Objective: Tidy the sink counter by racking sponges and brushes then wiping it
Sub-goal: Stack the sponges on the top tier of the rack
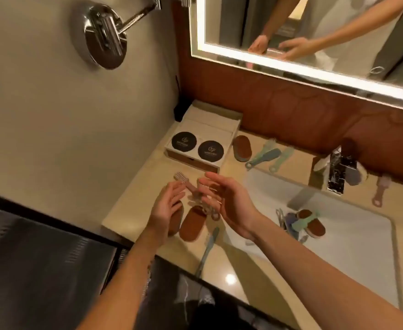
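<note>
Both my hands hover open over the left part of the beige counter (134,210), palms facing each other. My left hand (166,210) and my right hand (229,203) frame a pile of brushes: a pink brush (184,181) with pale bristles and a brown oval brush (192,223) lying flat. A second brown oval is partly hidden under my left hand. A teal long-handled brush (208,248) lies toward the front edge. Neither hand holds anything.
A white box (203,148) with two black round lids stands at the back left. Near it lie a brown oval brush (242,147) and teal brushes (264,157). The white sink (338,248) holds more brushes (307,223). A faucet (341,171) and a pink brush (380,192) sit behind it.
</note>
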A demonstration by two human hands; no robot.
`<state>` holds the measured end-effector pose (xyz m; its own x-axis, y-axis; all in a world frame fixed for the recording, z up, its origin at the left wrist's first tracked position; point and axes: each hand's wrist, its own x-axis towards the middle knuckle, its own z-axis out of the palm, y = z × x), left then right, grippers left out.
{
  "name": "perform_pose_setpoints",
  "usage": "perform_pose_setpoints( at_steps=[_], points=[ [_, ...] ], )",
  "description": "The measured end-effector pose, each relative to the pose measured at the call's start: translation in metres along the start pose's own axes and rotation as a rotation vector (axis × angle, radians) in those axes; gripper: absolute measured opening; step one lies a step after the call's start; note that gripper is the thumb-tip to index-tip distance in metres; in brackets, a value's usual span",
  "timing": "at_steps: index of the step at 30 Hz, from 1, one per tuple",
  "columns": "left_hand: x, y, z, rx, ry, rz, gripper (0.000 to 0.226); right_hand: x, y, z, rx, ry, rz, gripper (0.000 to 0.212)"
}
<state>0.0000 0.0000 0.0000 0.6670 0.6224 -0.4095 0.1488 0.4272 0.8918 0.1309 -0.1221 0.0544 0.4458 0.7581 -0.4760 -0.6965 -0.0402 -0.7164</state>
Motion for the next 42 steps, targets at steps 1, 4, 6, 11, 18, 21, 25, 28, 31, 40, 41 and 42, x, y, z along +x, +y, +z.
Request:
perform_pose_setpoints(
  at_steps=[1,4,6,11,18,21,25,28,31,40,41,42],
  points=[
    [0.0,-0.004,-0.005,0.021,0.027,-0.008,0.039,0.004,0.005,0.005,-0.044,0.007,0.032,0.041],
    [0.004,-0.017,-0.018,0.106,0.127,-0.025,0.03,0.017,0.021,0.014,-0.165,0.023,0.085,0.038],
    [0.01,-0.023,-0.024,0.223,0.194,-0.032,0.025,0.029,0.034,0.011,-0.239,0.03,0.11,0.036],
    [0.021,-0.051,-0.038,0.646,0.144,0.134,0.035,0.046,0.064,0.007,-0.553,0.076,0.17,0.032],
    [0.037,-0.072,-0.043,0.968,0.072,0.054,0.067,0.057,0.081,0.006,-1.233,0.017,0.061,0.053],
    [0.034,-0.074,-0.04,0.985,0.056,0.054,0.071,0.068,0.094,-0.001,-1.646,-0.06,-0.004,0.064],
    [0.038,-0.068,-0.042,1.047,0.076,0.011,0.065,0.075,0.099,-0.004,-1.896,-0.063,-0.037,0.074],
    [0.035,-0.069,-0.04,1.016,0.11,-0.047,0.071,0.074,0.102,-0.004,-1.942,-0.008,-0.031,0.075],
    [0.036,-0.065,-0.043,0.852,0.237,-0.125,0.083,0.074,0.105,-0.004,-1.897,0.016,-0.005,0.073],
    [0.047,-0.043,-0.021,0.612,0.281,-0.052,0.067,0.061,0.062,-0.029,-1.482,0.029,-0.027,0.063],
    [0.049,-0.039,-0.014,0.541,0.24,-0.016,0.067,0.058,0.052,-0.034,-1.47,0.036,-0.053,0.059],
    [0.049,-0.034,-0.008,0.473,0.182,0.021,0.066,0.055,0.044,-0.039,-1.462,0.054,-0.074,0.055]
  ],
)
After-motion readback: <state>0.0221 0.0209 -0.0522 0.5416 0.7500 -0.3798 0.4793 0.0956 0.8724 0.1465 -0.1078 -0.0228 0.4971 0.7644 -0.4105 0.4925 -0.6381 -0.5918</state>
